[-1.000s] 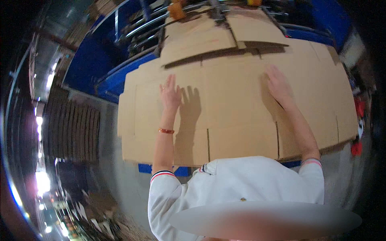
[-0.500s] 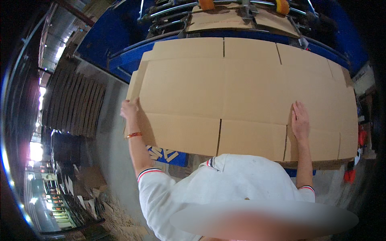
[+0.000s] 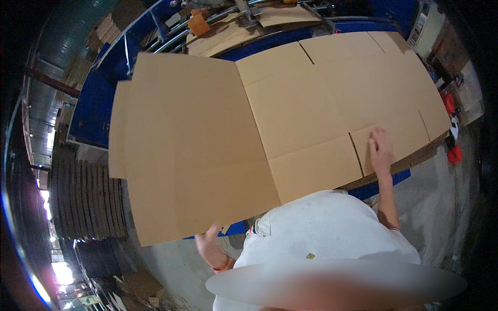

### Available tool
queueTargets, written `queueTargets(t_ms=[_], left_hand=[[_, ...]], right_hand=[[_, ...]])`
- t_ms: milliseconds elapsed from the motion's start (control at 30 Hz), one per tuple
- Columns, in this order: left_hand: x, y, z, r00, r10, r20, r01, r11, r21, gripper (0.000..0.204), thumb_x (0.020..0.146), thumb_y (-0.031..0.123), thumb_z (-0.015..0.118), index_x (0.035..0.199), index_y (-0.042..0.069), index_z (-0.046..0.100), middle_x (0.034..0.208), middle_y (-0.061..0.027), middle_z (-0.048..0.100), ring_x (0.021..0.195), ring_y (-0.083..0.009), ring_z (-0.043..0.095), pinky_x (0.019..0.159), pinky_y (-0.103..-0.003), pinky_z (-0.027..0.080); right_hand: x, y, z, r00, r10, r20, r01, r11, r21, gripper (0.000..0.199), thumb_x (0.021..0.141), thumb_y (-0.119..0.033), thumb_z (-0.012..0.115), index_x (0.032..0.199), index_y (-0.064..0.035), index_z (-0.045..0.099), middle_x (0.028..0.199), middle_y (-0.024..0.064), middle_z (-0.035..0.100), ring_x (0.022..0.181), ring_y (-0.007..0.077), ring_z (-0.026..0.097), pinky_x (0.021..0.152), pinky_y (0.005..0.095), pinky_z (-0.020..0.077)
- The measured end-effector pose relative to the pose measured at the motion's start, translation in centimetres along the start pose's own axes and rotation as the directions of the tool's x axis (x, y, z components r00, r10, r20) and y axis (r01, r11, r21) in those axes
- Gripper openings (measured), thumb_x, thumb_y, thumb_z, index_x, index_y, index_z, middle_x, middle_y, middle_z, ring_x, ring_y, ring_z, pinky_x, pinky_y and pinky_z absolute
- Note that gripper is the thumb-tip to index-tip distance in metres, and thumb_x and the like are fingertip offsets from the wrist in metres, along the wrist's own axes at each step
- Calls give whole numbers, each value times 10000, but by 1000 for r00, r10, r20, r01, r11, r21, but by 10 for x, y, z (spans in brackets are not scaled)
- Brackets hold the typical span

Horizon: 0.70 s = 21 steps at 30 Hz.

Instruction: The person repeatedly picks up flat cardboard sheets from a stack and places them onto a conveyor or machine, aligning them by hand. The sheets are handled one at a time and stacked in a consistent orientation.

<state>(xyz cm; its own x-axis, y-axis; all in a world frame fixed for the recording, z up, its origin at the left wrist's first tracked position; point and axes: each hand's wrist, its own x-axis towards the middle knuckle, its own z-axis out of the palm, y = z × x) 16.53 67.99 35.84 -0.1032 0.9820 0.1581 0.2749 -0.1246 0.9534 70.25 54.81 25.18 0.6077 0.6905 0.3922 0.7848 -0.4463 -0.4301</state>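
Cardboard sheet, 1, creased: is lying beneath the loosely extended fingers of the right hand; its raised panel is hiding the grip of the left hand's fingers below. Probably handling light, stiff, hinging at creases; best held by edges.

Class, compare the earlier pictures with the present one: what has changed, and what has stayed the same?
The left panel of the cardboard sheet, flat before, is now tilted up from the rest. The left hand has moved from the left edge to the panel's near edge, its fingertips partly hidden. The right hand stays at the sheet's right part.
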Motion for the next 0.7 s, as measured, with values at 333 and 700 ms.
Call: queueTargets(t_ms=[333,700], left_hand=[[138,39,-88,954,175,-243,-196,979,-63,392,822,89,693,1148,-75,553,1104,-148,619,980,-232,578,888,-342,454],[131,1,13,935,262,-237,-252,965,75,259,846,128,704,1019,-52,638,990,-109,667,901,-177,594,803,-318,488]], right_hand=[[-43,327,-82,474,851,227,-179,-159,971,575,875,-241,626,1346,-2,398,1340,171,467,1208,305,480,989,407,437],[40,-45,-78,830,3,-558,86,987,133,293,848,-65,623,1123,34,613,1002,155,681,871,284,662,791,334,518]])
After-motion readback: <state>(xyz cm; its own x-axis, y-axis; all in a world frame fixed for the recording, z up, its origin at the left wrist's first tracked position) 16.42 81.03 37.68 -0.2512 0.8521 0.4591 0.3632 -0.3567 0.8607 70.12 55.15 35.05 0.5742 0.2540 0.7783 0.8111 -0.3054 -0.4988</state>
